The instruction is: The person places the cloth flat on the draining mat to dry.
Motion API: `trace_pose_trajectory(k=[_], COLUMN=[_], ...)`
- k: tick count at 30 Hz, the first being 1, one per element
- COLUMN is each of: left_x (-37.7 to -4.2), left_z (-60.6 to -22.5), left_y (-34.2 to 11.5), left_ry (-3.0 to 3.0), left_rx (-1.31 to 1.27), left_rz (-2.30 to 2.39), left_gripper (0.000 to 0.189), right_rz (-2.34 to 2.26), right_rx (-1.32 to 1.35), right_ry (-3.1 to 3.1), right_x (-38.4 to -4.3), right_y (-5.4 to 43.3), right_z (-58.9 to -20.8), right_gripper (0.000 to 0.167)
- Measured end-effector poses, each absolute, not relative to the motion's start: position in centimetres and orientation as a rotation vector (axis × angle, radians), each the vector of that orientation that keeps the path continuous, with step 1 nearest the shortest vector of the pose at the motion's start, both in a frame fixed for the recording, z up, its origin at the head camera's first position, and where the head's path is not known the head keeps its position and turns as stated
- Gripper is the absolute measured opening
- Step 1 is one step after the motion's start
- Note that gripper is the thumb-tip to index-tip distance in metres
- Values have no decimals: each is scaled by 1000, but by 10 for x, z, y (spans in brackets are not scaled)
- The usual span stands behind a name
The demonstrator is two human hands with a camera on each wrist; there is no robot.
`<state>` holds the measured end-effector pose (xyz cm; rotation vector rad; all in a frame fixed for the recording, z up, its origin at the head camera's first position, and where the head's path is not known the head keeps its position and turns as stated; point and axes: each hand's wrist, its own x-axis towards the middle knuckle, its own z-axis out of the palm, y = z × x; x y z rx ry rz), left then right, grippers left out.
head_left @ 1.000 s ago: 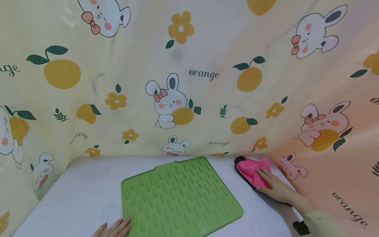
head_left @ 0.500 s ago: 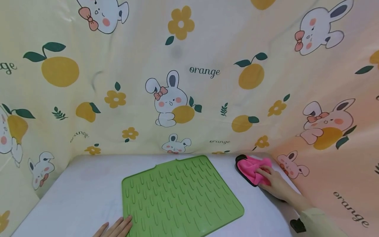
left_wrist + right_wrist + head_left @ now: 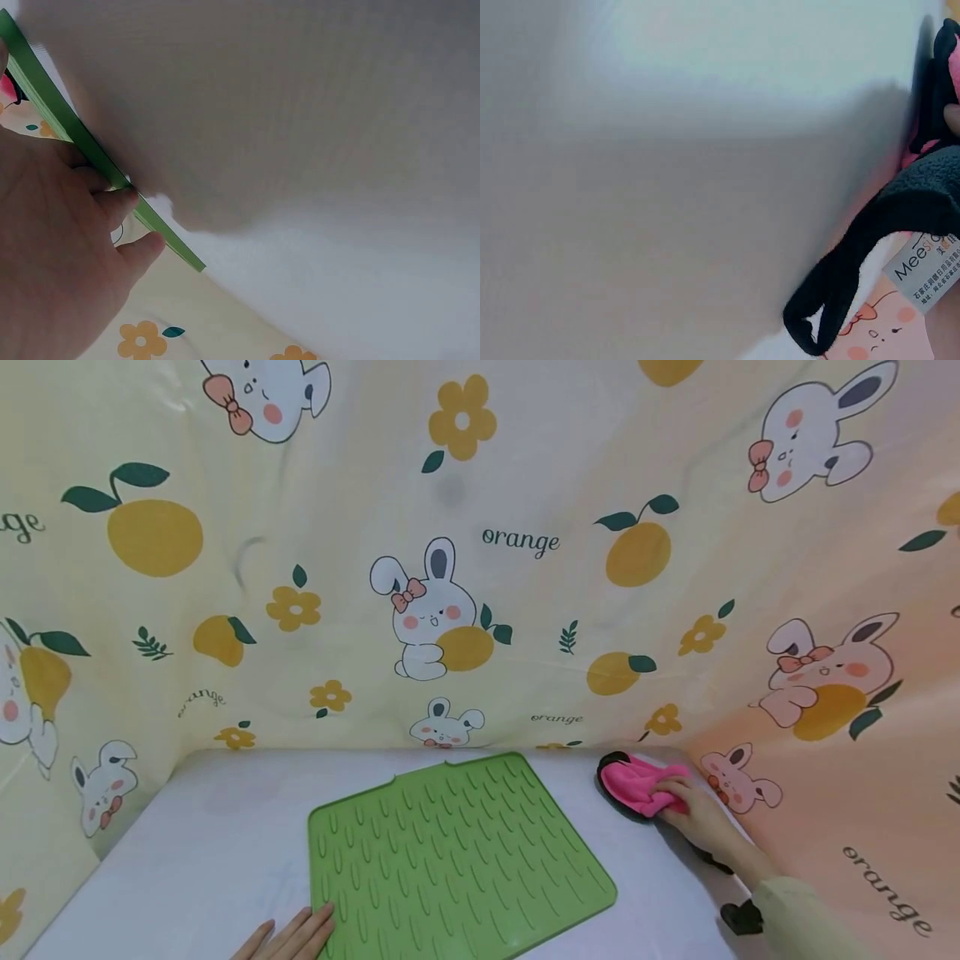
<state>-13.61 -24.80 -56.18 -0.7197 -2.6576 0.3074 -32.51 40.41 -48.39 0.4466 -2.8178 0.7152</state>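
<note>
My left hand [image 3: 288,937] rests with straight fingers on the near left edge of a green mat [image 3: 465,852] with raised ridges. In the left wrist view that hand [image 3: 67,232] touches the edge of the mat [image 3: 75,127]. At the far right of the table, my right hand [image 3: 705,818] pinches a pink cloth [image 3: 637,785] with black trim, its fingers curled into the folds. The right wrist view shows the cloth's grey fleecy side [image 3: 930,184], a black hanging loop [image 3: 829,300] and a printed white tag [image 3: 926,274]; most of the hand is out of that frame.
The white tabletop [image 3: 202,835] ends at a hanging sheet [image 3: 525,627] printed with rabbits and oranges, at the back and both sides. The cloth lies close to the right side sheet. A black piece [image 3: 742,917] shows beside the right sleeve [image 3: 798,914].
My right hand has gone from lying flat on the pink cloth to gripping its folds, bunching it and lifting its near edge. The left hand and the mat have stayed put.
</note>
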Motion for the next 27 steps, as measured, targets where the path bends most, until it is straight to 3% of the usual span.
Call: trace_pose_trajectory(k=[5,9,15,27], left_x=[-137,-138,-136,-135], left_z=[-561,-561,-561,-558], left_y=[-252,-254,-252,-251], left_ry=[-2436,-2357,-2387,-2497], left_rx=[-751,-772,-763,-757], left_rz=[236,201,210,207], left_gripper=[73,89,71,70], right_rz=[802,823,825,755], right_rx=[313,261,255,338], right_ry=[-2858,-2834,-2731,-2467], right_x=[-323,-318,-310,-298], right_y=[401,398,398,386], right_z=[-475,-469,-461,-443], right_gripper=[32,31,27,29])
